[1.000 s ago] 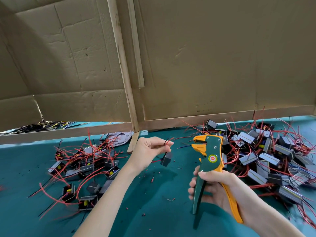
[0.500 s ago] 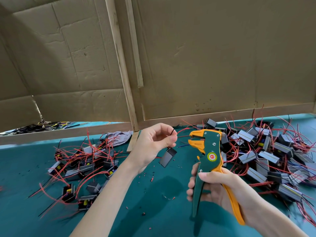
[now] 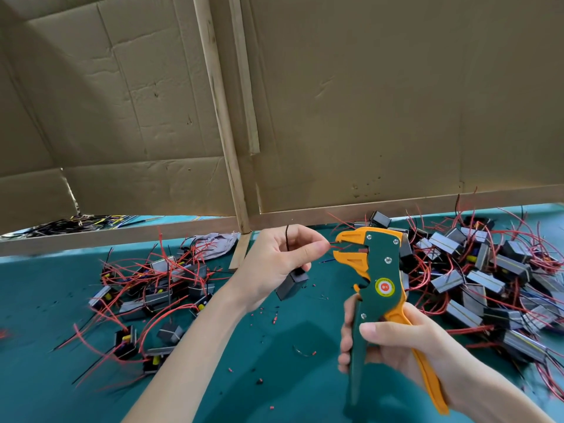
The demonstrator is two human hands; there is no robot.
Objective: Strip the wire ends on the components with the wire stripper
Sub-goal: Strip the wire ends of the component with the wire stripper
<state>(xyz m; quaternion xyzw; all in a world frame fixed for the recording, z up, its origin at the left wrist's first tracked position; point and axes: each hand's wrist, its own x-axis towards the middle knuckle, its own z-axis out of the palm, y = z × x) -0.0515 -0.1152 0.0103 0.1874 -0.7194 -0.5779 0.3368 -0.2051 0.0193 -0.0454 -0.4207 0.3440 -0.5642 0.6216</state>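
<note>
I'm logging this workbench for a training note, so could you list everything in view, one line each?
Wire stripper: one, green and orange, upright in the right hand, jaws at the red wire.
Held component: one, black block, hanging below the left hand.
Red wire: one, pinched by the left hand, tip in the stripper's jaws.
Left pile: many dark components with red wires, left on the table.
Right pile: many, larger heap, right.
Table: one, teal, scattered with insulation bits.
Cardboard wall: brown, behind, with wooden strips.
Cloth: one, grey, by the wall.
Left hand: gripping wire.
Right hand: gripping handles.
</note>
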